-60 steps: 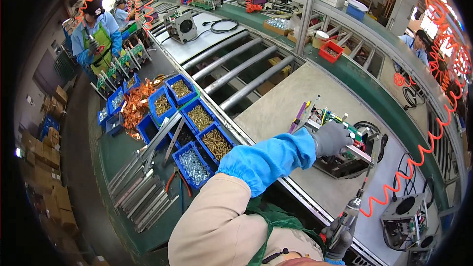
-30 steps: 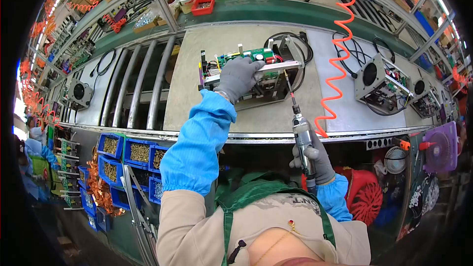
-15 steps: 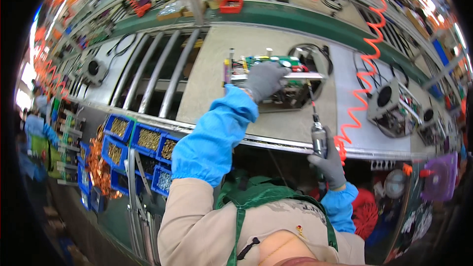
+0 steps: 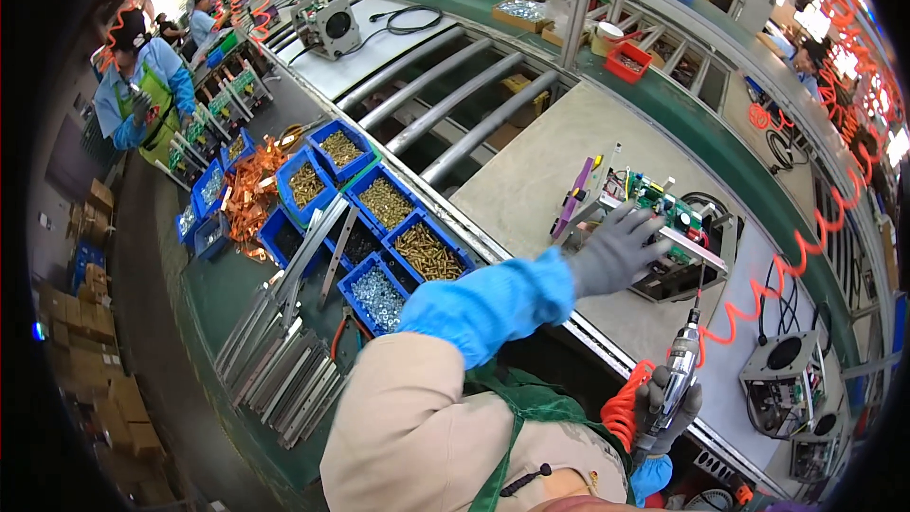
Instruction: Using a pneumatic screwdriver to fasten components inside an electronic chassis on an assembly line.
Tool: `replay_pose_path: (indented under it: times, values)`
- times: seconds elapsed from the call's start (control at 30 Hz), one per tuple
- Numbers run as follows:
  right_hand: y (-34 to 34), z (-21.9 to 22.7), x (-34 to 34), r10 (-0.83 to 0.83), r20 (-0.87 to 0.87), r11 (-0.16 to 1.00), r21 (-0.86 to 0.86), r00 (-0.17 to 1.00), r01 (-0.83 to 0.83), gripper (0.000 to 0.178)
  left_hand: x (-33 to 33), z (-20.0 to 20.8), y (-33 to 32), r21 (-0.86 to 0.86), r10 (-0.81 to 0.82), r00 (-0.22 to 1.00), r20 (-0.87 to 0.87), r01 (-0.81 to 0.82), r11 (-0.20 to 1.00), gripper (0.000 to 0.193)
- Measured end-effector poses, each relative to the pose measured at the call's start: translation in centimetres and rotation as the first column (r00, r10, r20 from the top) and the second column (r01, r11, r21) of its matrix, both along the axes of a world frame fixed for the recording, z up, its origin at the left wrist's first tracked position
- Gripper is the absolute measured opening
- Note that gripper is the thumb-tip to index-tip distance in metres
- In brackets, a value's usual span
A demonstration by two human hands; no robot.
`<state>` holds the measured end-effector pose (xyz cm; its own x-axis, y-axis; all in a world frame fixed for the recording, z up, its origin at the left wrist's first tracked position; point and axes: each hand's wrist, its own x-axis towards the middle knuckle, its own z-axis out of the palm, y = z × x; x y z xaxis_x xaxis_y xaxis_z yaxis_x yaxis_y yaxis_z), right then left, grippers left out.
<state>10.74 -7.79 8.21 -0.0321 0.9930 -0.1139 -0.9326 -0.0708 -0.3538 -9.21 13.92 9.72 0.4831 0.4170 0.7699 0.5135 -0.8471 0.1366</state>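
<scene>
My right hand (image 4: 669, 410), in a grey glove, is closed round an air screwdriver (image 4: 681, 360). The driver's thin bit points up at the near right corner of a metal-framed electronic unit (image 4: 684, 270); whether it touches a screw is too small to tell. A green circuit board (image 4: 654, 195) with several parts shows in the unit's top, behind a pale metal bar. My left hand (image 4: 618, 251), also gloved, is slightly blurred, fingers spread, beside the unit's near left side. It holds nothing visible. A purple strip (image 4: 572, 201) stands at the unit's left.
Blue bins (image 4: 431, 248) of brass screws and other small hardware stand on the left bench, near metal strips (image 4: 284, 384) and copper pieces (image 4: 258, 180). Rollers (image 4: 479, 123) run left of the worktop. An orange coiled hose (image 4: 773, 294) hangs at the right. Another person (image 4: 147, 85) works far left.
The view has swung left, bringing the bins nearer the middle. My left hand has come off the unit's top bar and opened. My right hand keeps hold of the air screwdriver at the unit.
</scene>
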Motion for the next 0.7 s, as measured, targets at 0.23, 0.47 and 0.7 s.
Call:
replay_pose_path:
  times: [0.23,0.47,0.7]
  values:
    - [0.3,-0.5,1.0,-0.005,0.108,1.0,-0.028,0.994,0.008,0.053,-16.8,-7.8,-9.2,-0.797,0.315,0.945,0.092,-0.12,0.591,0.029]
    - [-0.2,-1.5,2.3,0.033,-0.056,0.999,0.003,0.998,-0.032,0.056,-24.1,-5.6,-11.1,-0.893,0.603,0.789,0.116,-0.183,0.412,0.025]
    - [-0.1,-0.1,1.2,0.028,0.021,1.0,-0.005,0.999,-0.028,0.057,-32.4,-7.0,-9.2,-0.632,0.862,0.463,-0.208,-0.736,0.243,0.019]
